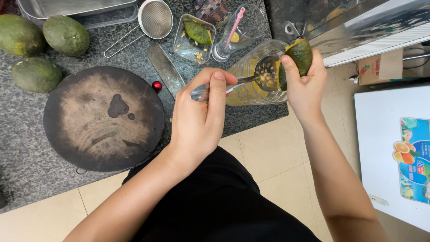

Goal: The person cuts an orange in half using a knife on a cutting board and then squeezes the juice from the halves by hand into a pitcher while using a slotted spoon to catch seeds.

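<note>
Left hand (199, 118) was closed around a metal spoon (233, 84), thumb and forefinger pinching the handle; the palm hid most of the handle. Right hand (307, 85) was wrapped tight around a green fruit half (298, 56), tilted over the mouth of a clear jug (251, 85); the fingers covered its far side, so the cut face could scarcely be made out. Spoon bowl sat inside the jug rim, holding pale seeds. Jug held yellow pulp and lay tipped at the edge of the speckled counter (27, 152). Both forearms reached up from the lower frame. Beside the left hand: round dark board (104, 118), cleaver (166, 69), strainer (154, 20), three whole green fruits (66, 35).
</note>
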